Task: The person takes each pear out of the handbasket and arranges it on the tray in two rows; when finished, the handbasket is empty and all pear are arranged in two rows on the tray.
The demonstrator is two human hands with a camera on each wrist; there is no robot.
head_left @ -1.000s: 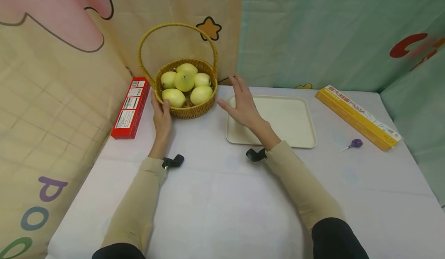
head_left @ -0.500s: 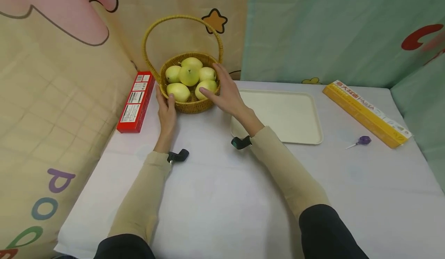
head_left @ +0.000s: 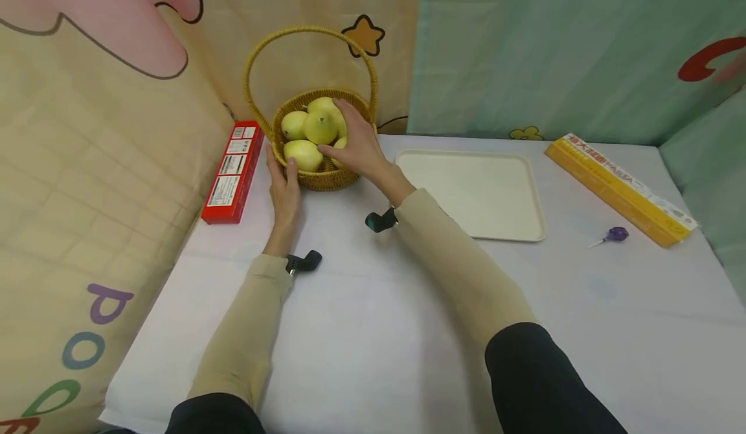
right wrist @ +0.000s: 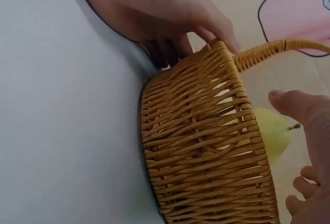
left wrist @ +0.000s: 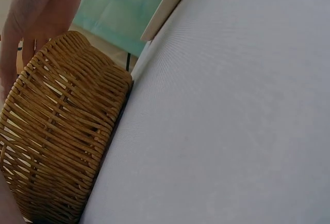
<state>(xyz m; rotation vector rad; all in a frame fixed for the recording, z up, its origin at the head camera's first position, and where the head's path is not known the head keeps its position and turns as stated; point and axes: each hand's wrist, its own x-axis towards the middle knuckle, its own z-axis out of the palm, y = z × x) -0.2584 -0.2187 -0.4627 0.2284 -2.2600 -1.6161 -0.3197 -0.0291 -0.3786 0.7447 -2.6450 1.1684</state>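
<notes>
Several yellow-green pears (head_left: 304, 155) lie in a round woven basket (head_left: 327, 181) with a tall arched handle. My left hand (head_left: 285, 199) holds the basket's left side, its thumb at the rim and its fingers along the outer wall, as the right wrist view also shows. Over the basket's right half is my right hand (head_left: 362, 148), thumb and fingers spread apart above the pears and hiding some of them. In the right wrist view, a pear (right wrist: 272, 131) with its stem shows beyond the rim, near the right thumb; I see no grip on it.
A cream tray (head_left: 478, 194) lies right of the basket. The red box (head_left: 233, 173) stands close on the left. Farther right are a long yellow box (head_left: 620, 190) and a purple lollipop (head_left: 616, 234). Curtains border the white-covered table (head_left: 361, 330).
My right hand has moved left from above the tray to over the pears in the basket. My left hand has stayed at the basket's left side. The view has shifted slightly.
</notes>
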